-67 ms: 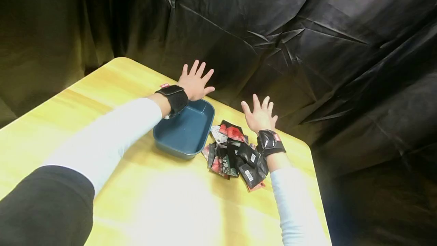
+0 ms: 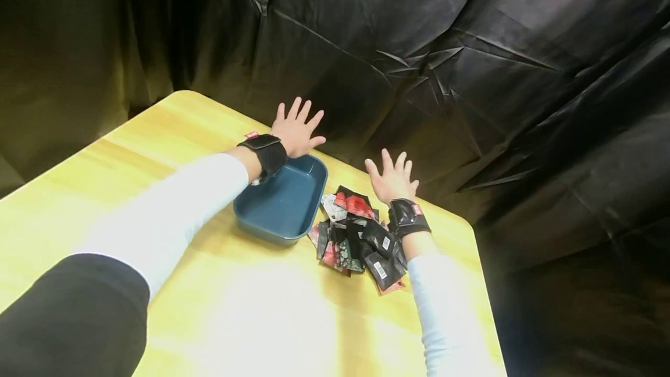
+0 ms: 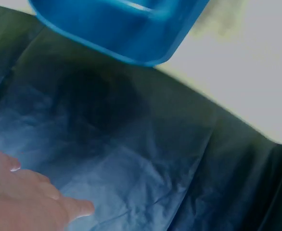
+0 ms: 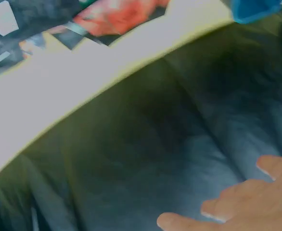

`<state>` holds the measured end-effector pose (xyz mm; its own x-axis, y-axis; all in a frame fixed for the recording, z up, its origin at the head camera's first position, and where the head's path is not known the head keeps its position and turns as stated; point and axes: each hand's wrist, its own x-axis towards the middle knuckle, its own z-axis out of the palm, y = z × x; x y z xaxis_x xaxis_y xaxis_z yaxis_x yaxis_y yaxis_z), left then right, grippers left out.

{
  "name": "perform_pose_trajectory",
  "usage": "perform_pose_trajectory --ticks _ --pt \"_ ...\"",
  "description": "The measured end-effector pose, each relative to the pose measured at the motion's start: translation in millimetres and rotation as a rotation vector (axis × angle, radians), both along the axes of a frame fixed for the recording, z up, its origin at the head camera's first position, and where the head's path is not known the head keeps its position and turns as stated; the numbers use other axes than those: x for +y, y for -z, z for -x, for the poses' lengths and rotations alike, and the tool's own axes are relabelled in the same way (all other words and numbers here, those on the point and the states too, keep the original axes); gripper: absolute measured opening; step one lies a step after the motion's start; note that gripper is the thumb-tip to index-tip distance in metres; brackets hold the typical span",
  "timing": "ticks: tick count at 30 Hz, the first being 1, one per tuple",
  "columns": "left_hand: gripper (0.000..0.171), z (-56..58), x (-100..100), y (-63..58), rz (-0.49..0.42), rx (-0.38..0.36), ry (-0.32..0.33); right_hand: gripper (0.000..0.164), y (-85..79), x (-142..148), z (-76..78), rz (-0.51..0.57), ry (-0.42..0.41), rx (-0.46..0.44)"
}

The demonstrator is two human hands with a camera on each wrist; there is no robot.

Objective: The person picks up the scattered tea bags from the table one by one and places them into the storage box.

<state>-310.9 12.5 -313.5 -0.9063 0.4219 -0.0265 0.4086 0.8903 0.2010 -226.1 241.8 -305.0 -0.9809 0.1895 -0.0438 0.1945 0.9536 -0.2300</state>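
Here, one blue tray [image 2: 282, 211] stands on one table [image 2: 133, 141], its far rim beneath one left hand [image 2: 294, 134] with fingers fanned wide; just right, at least eight packets [image 2: 361, 237] lie heaped, overlap hiding the exact count; farther right, one right hand [image 2: 395, 182] extends beyond them, fingers spread.

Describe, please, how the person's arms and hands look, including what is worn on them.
The left hand and right hand wear no gloves. The left strap and right strap are black wristbands, each with a small red tag; the lettering is too small to read. The left sleeve and right sleeve are pale blue, washed out by light. Black cloth covers the upper left arm.
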Motion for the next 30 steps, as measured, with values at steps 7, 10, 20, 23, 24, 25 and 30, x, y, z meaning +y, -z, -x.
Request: perform_pose_trajectory --ticks 7,10,20,23,24,25,30 --pt "0.069 1.9 2 18.7 0.013 -0.02 0.003 0.069 12.5 8 -13.3 0.041 0.02 -0.05" --pt "0.07 5.0 2 10.5 0.011 -0.002 0.013 0.07 3.9 14 -16.5 0.044 0.023 -0.028" --pt "0.071 2.6 -36 8.2 -0.003 -0.011 -0.029 0.07 -4.1 45 -33.5 0.057 0.051 -0.054" --pt "0.071 0.5 -43 17.1 -0.011 -0.024 -0.035 0.069 9.6 54 -43.4 0.05 0.043 -0.088" --pt "0.071 -0.1 -44 20.3 -0.016 -0.024 -0.035 0.069 14.9 56 -46.9 0.047 0.037 -0.093" --pt "0.071 -0.7 -44 23.9 -0.018 -0.02 -0.032 0.069 20.3 59 -50.2 0.046 0.032 -0.097" --pt "0.071 -1.7 -42 45.4 -0.026 -0.01 -0.015 0.066 49.2 72 -61.3 0.092 -0.006 -0.108"
